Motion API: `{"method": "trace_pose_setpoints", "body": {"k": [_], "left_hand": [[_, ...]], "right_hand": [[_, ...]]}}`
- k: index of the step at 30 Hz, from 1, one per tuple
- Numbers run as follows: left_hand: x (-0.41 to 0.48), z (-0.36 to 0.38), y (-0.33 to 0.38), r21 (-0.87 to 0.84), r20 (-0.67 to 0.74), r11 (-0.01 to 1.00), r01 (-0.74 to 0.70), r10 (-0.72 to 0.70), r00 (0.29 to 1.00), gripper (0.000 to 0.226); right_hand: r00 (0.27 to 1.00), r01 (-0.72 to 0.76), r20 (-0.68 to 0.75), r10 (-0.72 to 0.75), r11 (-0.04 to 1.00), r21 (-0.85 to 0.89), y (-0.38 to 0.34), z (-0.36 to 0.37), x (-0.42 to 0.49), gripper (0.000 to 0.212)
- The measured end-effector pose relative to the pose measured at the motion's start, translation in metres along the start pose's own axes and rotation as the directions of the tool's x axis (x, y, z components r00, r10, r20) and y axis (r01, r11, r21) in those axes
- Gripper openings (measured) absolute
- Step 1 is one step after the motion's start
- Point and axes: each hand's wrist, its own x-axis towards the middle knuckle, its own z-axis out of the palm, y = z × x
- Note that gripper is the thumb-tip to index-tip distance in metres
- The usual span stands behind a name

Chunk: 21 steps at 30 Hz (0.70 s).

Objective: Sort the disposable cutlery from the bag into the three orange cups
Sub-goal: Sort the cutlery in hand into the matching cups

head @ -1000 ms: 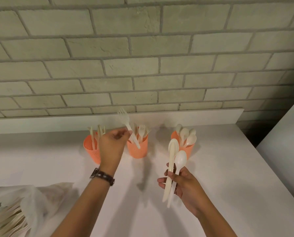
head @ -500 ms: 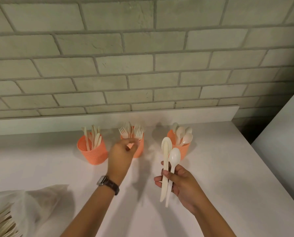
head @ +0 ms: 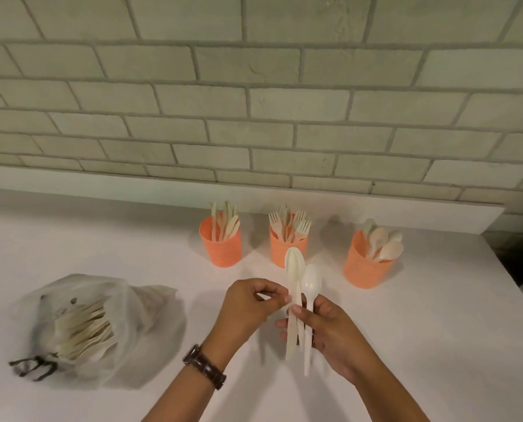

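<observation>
Three orange cups stand in a row near the wall: the left cup [head: 220, 251] holds knives, the middle cup [head: 280, 254] holds forks, the right cup [head: 364, 271] holds spoons. My right hand [head: 330, 330] grips a small bundle upright in front of the middle cup: a tall cream spoon [head: 293, 264], a white spoon [head: 311, 283] and at least one more cream piece behind them. My left hand [head: 249, 304] pinches the tall cream spoon's stem with thumb and forefinger. The clear bag [head: 126, 318] lies at the left with several cream pieces inside.
The white counter [head: 421, 345] ends at a low white ledge [head: 436, 217] under the brick wall. A dark gap [head: 515, 257] opens past the counter's right edge. A dark tie [head: 35, 365] lies at the bag's near left end.
My left hand let a fork go into the middle cup, then drew back and took hold of the bundle in my right hand. The view swung left, bringing the bag into sight.
</observation>
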Motion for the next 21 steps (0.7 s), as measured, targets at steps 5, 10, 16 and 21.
{"method": "trace_pose_setpoints", "body": {"k": [5, 10, 16, 21], "left_hand": [[-0.005, -0.015, 0.006, -0.217, -0.020, 0.969, 0.114, -0.121, 0.992, 0.005], [0.000, -0.034, 0.009, -0.554, 0.021, 0.808, 0.198, -0.224, 0.974, 0.009], [0.029, -0.084, 0.020, -0.734, -0.083, 0.679, -0.001, -0.088, 0.993, 0.018], [0.067, -0.114, 0.023, -0.165, -0.518, 0.938, -0.304, 0.180, 0.836, 0.020]], "right_hand": [[1.000, 0.013, 0.006, -0.013, 1.000, -0.007, 0.000, 0.013, 0.005, 0.019], [0.996, 0.017, -0.090, -0.012, 0.998, 0.060, 0.001, 0.007, 0.011, 0.013], [0.992, 0.022, -0.126, -0.009, 0.994, 0.105, 0.003, -0.009, 0.008, 0.014], [0.993, 0.025, -0.120, -0.008, 0.989, 0.144, 0.005, -0.012, 0.009, 0.014]]}}
